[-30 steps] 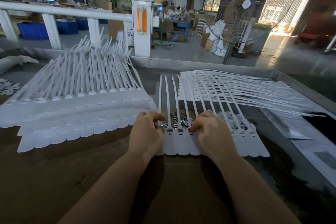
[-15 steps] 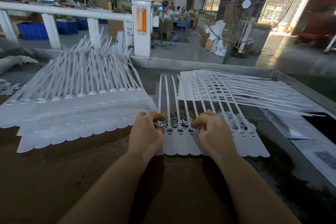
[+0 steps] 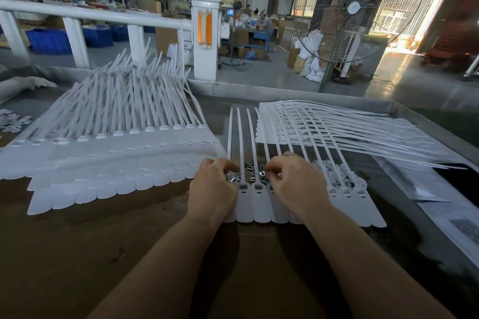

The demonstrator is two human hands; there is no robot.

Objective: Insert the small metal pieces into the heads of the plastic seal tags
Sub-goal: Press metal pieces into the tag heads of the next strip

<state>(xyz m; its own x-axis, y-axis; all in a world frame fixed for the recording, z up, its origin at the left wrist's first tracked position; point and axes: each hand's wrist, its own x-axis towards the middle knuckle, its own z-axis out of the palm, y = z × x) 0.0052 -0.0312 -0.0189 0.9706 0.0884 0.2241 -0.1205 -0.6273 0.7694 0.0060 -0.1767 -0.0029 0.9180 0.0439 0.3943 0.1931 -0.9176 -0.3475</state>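
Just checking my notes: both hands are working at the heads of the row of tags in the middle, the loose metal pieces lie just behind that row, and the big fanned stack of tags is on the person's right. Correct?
Not quite. The head view shows the big fanned stack of tags on the person's left. The rest holds: left hand and right hand work at the middle row of tags, with the loose metal pieces just behind.

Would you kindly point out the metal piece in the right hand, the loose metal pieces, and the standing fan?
metal piece [image 3: 261,173], head view, on its shiny face at the right hand's fingertips.
loose metal pieces [image 3: 250,164], head view, on the pile between the straps.
standing fan [image 3: 353,8], head view, on its white hub.
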